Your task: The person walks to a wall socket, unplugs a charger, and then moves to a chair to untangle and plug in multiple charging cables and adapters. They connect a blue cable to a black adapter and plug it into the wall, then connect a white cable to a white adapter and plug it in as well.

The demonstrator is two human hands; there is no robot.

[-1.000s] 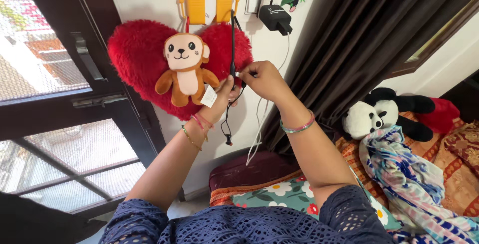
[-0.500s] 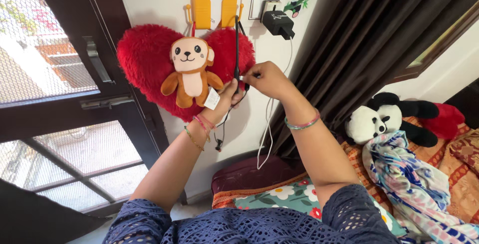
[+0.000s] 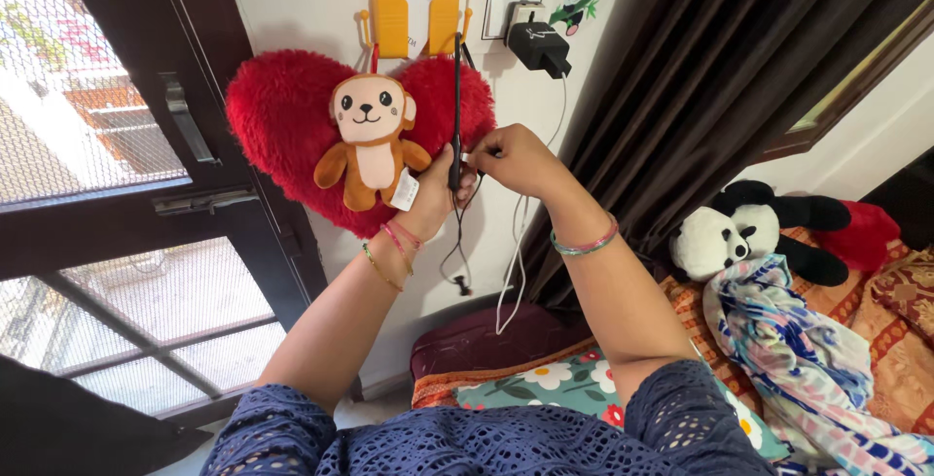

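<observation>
A red heart cushion [image 3: 282, 126] is hung on the wall, with a monkey toy [image 3: 370, 141] on its front. The black neckband earphone [image 3: 455, 97] is gripped against it by the left hand [image 3: 435, 194], fingers closed; a white cable plug [image 3: 468, 157] is pinched at the earphone by the right hand [image 3: 516, 160].

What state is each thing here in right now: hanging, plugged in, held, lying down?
Black neckband earphones: hanging from the yellow wall holder, gripped by the left hand.
White cable: end pinched by the right hand.
Black charger: plugged in.
Monkey toy: hanging on the red heart cushion.
Panda toy: lying on the bed.
</observation>
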